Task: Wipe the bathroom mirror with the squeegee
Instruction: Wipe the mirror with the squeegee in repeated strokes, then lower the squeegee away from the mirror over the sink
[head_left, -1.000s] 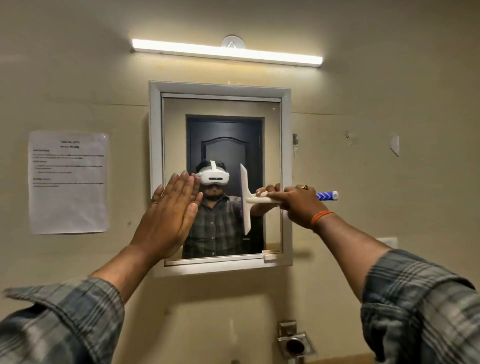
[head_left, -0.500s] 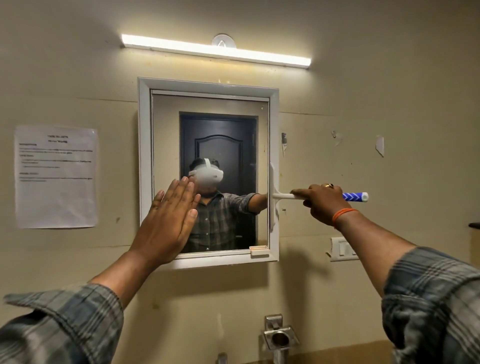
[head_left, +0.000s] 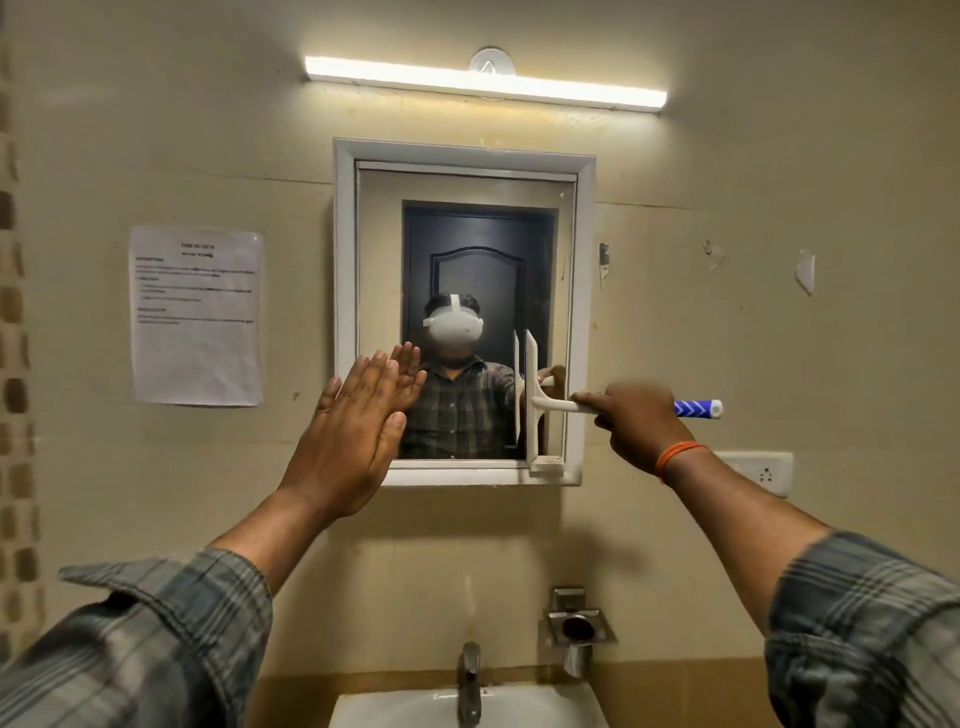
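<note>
White squeegee (head_left: 532, 396) upright on mirror (head_left: 467, 249), right hand (head_left: 636, 418) fingers clenched around handle; left hand (head_left: 353, 421) flat, released.

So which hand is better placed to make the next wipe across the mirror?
Right. The right hand already grips the squeegee, whose blade stands upright at the mirror's right side. The left hand is open and flat near the frame's lower left, holding nothing.
</note>
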